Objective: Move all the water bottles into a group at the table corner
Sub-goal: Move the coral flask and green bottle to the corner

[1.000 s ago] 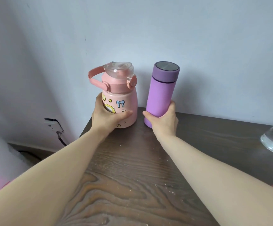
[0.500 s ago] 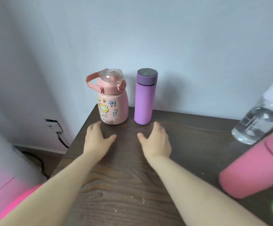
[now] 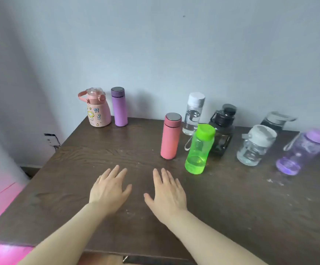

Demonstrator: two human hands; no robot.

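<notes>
A pink cartoon bottle and a purple flask stand side by side at the far left corner of the dark wooden table. Further right stand a pink flask, a green bottle, a clear white-capped bottle, a black bottle, a clear bottle with a grey-white lid, a dark grey-lidded bottle and a translucent purple bottle. My left hand and right hand lie flat and open on the table, holding nothing, well short of all the bottles.
A pale wall runs behind the table. A wall socket with a cable sits left of the table, below its edge. Something pink lies at the lower left beside the table.
Both hands let go of the pink cartoon bottle and the purple flask and drew back toward me onto the table. The view pulled back, bringing the other bottles on the right into sight.
</notes>
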